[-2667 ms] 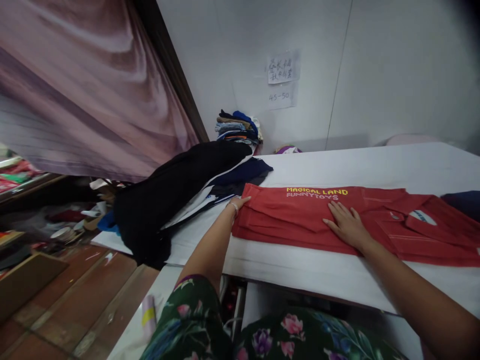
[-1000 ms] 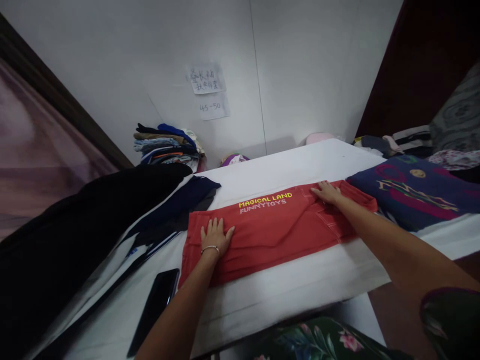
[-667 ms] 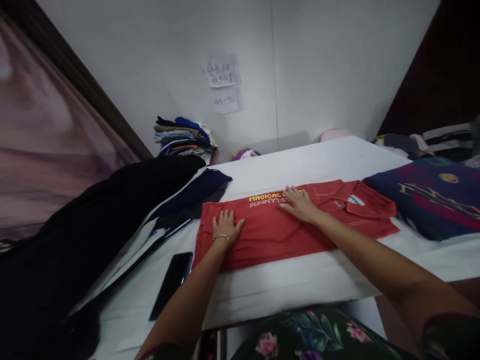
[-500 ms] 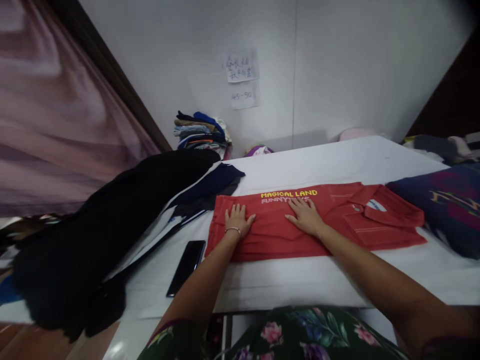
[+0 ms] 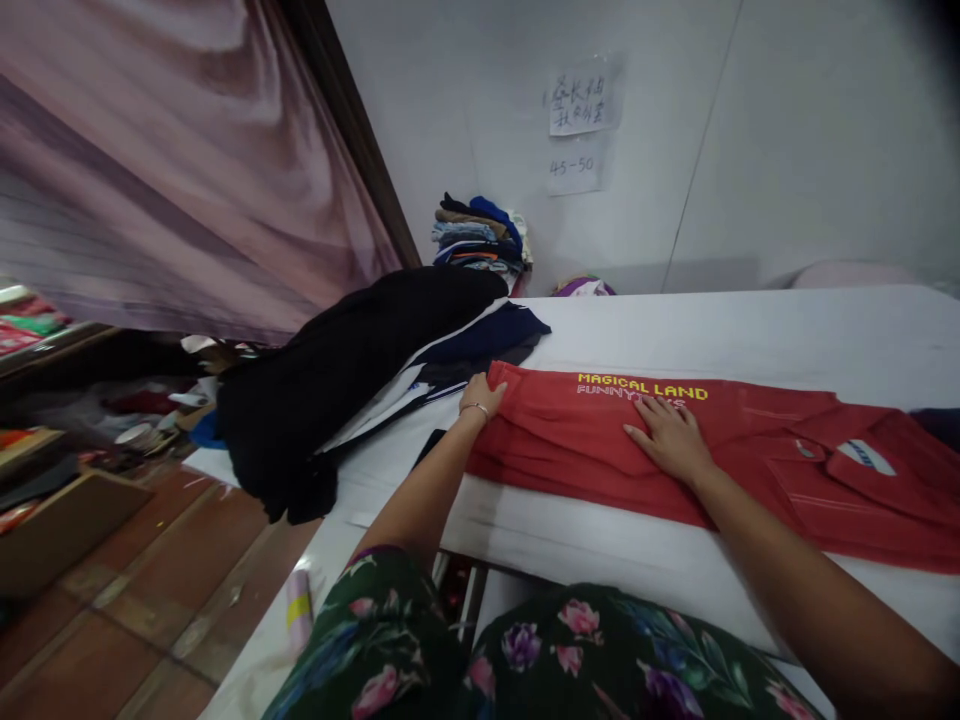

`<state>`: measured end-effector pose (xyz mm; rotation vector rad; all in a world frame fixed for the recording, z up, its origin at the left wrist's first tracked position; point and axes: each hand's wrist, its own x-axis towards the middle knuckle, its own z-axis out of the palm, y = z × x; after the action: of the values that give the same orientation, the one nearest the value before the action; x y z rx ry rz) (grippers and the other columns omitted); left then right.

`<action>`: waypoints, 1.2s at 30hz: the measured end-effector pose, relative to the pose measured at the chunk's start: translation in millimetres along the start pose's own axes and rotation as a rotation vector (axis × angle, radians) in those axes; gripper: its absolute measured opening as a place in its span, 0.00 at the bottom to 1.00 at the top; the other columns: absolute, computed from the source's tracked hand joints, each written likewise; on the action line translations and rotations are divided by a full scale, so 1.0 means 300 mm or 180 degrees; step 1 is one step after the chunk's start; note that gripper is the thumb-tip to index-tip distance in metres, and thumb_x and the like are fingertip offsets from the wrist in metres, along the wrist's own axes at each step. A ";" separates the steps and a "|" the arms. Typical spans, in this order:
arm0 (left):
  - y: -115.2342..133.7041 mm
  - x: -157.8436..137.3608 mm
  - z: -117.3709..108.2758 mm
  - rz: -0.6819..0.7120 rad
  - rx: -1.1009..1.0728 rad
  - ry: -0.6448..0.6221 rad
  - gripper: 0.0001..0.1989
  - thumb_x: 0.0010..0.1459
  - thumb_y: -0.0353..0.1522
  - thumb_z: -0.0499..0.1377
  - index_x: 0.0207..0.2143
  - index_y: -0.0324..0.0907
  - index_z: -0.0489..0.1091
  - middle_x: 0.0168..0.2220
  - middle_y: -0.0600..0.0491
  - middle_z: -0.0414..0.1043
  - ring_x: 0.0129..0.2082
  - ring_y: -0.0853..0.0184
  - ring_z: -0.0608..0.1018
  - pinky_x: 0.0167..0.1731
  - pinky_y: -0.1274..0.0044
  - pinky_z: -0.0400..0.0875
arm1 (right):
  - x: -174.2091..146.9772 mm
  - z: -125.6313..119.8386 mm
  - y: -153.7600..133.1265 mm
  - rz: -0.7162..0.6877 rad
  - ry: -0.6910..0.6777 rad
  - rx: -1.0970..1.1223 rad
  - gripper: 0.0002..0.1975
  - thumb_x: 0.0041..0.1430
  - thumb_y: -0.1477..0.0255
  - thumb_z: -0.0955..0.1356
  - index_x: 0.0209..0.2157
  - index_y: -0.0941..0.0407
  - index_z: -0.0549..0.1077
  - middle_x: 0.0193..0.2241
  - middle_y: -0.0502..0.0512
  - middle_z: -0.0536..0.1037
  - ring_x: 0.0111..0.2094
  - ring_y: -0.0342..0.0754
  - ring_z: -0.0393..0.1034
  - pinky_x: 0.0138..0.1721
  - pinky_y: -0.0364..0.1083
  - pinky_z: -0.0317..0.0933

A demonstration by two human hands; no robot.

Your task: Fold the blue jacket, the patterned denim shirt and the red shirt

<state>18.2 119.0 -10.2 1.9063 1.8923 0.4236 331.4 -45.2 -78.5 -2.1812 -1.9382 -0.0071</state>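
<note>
A red shirt (image 5: 555, 440) lies folded lengthwise, with "MAGICAL LAND" in yellow print along its far edge. Its collar and a white label (image 5: 866, 457) are toward the right. My left hand (image 5: 484, 395) is at the shirt's far left corner; its fingers curl at the hem with the thumb on the cloth, and the fingertips are partly hidden. Flat over the middle of the shirt, just below the lettering, my right hand (image 5: 670, 437) rests with fingers spread. Part of a black phone (image 5: 427, 446) shows behind my left forearm.
Black clothing (image 5: 352, 370) is heaped left of the shirt, over navy and white garments (image 5: 480, 335). A folded clothes stack (image 5: 480, 235) stands by the wall. Handwritten paper notes (image 5: 576, 165) hang above. A pink curtain (image 5: 225, 170) covers the left side.
My left hand has moved from lying flat on the shirt to its far left corner, curling at the hem. My right hand stays on the print. The view has turned left.
</note>
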 end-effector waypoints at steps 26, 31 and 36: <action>0.009 0.018 -0.103 -0.0347 -0.0980 -0.0895 0.29 0.41 0.35 0.72 0.46 0.37 0.69 0.49 0.42 0.75 0.45 0.58 0.79 0.41 0.73 0.75 | -0.022 0.003 -0.250 -0.0793 -0.0301 0.0204 0.31 0.65 0.55 0.54 0.64 0.54 0.59 0.66 0.61 0.55 0.67 0.57 0.44 0.64 0.65 0.34; 0.091 0.013 -0.172 -0.0199 -0.1062 -0.0931 0.26 0.45 0.35 0.70 0.46 0.38 0.69 0.46 0.43 0.77 0.41 0.59 0.80 0.39 0.73 0.76 | -0.022 0.008 -0.241 -0.0808 -0.0241 0.0225 0.30 0.66 0.54 0.54 0.64 0.53 0.59 0.66 0.60 0.56 0.67 0.57 0.45 0.64 0.64 0.34; 0.260 -0.010 -0.244 0.0097 -0.1500 -0.1195 0.21 0.45 0.33 0.69 0.43 0.37 0.72 0.38 0.47 0.79 0.36 0.61 0.81 0.38 0.72 0.76 | -0.012 0.007 -0.237 -0.0789 -0.0278 0.0489 0.30 0.65 0.56 0.56 0.63 0.54 0.61 0.65 0.61 0.57 0.67 0.57 0.44 0.64 0.64 0.32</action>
<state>50.0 122.8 91.9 1.5699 1.3776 0.4379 261.1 -40.9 -69.4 -1.8636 -2.1665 0.1927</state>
